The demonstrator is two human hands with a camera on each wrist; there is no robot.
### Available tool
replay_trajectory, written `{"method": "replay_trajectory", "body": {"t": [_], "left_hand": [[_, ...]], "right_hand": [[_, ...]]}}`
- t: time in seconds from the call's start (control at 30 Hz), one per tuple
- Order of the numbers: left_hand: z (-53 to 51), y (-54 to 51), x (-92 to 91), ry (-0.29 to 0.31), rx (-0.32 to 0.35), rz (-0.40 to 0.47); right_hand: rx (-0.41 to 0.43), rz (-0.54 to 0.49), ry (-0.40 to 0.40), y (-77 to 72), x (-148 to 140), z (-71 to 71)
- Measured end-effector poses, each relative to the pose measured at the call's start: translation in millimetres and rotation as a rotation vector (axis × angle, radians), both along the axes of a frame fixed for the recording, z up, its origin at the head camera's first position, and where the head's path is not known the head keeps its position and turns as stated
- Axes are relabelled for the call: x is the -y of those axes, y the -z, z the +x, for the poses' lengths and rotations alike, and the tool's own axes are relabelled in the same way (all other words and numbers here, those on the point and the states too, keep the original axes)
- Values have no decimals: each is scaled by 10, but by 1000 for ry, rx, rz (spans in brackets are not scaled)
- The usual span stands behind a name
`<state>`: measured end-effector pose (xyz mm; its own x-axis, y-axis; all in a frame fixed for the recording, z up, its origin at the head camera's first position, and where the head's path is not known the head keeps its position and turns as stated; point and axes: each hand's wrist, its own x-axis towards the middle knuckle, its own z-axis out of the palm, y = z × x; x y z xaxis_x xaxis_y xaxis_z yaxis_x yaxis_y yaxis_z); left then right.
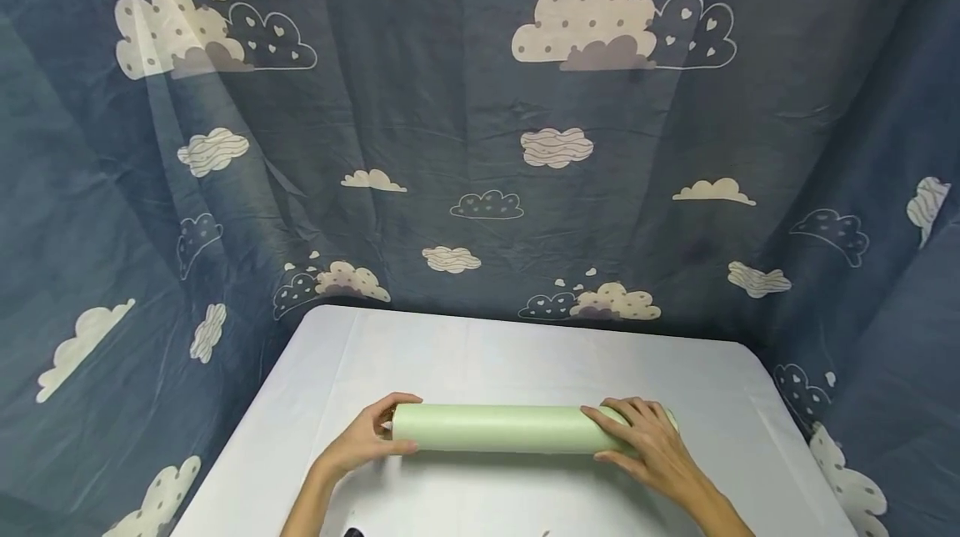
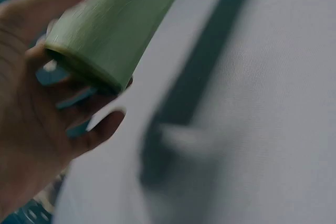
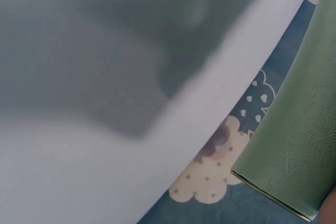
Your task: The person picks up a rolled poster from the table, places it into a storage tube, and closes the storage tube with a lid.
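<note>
A light green roll [image 1: 502,429] of finely textured sheet, like wallpaper, is held level above the white table. My left hand [image 1: 367,437] grips its left end, thumb on the near side and fingers on the far side. In the left wrist view that end of the roll [image 2: 121,24] shows an open rim, with the hand [image 2: 31,114] around it. Over the right end lies my right hand [image 1: 648,445], its thumb and fingers curved around the roll. From the right wrist only the roll's end [image 3: 299,140] and a sliver of the hand [image 3: 328,205] show.
Below the roll spreads the white tabletop [image 1: 465,362], carrying the shadows of roll and hands. A small black object [image 1: 353,532] is cut off at the head view's bottom edge. Dark blue cloud-print curtains [image 1: 450,103] surround the table at the back and sides.
</note>
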<state>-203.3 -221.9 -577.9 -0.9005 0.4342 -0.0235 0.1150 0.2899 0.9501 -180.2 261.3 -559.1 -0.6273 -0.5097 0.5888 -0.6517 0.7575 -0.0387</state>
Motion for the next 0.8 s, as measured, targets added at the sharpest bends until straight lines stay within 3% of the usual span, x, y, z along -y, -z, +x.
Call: {"method": "replay_trajectory", "body": {"t": [0.1, 0.17, 0.2, 0.27, 0.37, 0.53, 0.67, 0.8], "left_hand": [[22, -111, -123, -70, -266, -295], [38, -154, -186, -128, -448, -437], [44, -167, -210, -158, -525, -479], [54, -178, -235, -202, -612, -499], [60, -167, -243, -225, -598, -434], [71, -103, -182, -259, -411, -315], [83, 0, -87, -280, -323, -285], [82, 87, -46, -265, -273, -291]], "right_hand": [[-2, -9, -3, -2, 28, -22], [2, -8, -4, -11, 52, -37], [6, -4, -1, -19, 66, -44], [21, 2, 4, -40, 90, -62], [47, 17, 10, -65, 96, -86], [91, 42, 5, -53, 49, -159], [114, -2, 21, 25, -44, -186], [157, -72, 47, 125, -108, -156]]}}
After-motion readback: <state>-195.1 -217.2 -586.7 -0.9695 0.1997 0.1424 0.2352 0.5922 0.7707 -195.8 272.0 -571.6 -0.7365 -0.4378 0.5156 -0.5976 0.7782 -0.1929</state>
